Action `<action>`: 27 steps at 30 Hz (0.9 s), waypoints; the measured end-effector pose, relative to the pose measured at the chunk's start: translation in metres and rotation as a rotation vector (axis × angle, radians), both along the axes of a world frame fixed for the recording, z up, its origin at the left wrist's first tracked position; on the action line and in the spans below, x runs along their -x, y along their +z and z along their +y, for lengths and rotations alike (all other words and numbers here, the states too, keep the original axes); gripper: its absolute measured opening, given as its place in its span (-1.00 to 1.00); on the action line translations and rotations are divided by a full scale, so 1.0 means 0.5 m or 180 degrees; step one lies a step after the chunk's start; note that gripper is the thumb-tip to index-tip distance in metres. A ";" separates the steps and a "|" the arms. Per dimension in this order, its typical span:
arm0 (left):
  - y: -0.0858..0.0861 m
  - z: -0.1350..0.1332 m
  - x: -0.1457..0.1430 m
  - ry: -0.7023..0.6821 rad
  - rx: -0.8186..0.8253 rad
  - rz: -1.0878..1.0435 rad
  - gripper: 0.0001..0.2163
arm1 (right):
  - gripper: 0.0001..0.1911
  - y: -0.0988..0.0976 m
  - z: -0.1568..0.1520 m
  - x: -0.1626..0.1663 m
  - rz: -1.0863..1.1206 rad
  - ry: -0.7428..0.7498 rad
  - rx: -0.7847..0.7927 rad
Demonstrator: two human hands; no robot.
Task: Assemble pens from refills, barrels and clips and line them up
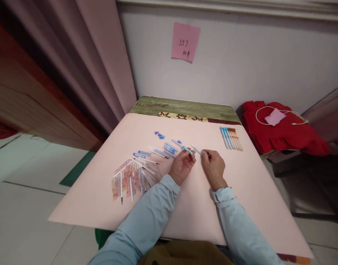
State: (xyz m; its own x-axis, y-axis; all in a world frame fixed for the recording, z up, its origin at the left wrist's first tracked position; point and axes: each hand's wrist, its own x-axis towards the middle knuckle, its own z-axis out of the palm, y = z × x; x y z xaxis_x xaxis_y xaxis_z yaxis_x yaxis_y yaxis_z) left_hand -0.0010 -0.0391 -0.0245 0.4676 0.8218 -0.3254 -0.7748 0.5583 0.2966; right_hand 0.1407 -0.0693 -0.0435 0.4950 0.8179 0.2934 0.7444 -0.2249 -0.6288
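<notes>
My left hand, palm partly up, grips a blue pen barrel between thumb and fingers. A thin, pale pen piece with a pointed end is pinched in my right hand. Its point faces the blue barrel, and a small gap separates the two. Just beyond my left hand lie more blue barrels and a pale pen part. Small dark-blue pieces sit further back. White refills with dark tips are scattered left of my left hand.
Several pinkish clear pieces lie in a pile at the table's left. Whole pens with blue and brown tops stand in a row at the right back. Beside the table, red cloth carries a white cord. A wall rises behind.
</notes>
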 end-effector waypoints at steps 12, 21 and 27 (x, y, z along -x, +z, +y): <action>-0.003 0.004 -0.001 0.0060 -0.0111 -0.0003 -0.76 | -0.59 0.003 0.002 0.000 -0.0028 -0.0050 0.0081; 0.003 0.004 -0.001 0.0048 -0.0084 0.0062 -0.78 | -0.60 0.004 0.001 -0.001 -0.0007 -0.0035 0.0044; 0.002 0.001 0.001 -0.0043 -0.0132 0.0023 -0.85 | -0.60 0.001 0.001 -0.002 0.0028 -0.0051 0.0009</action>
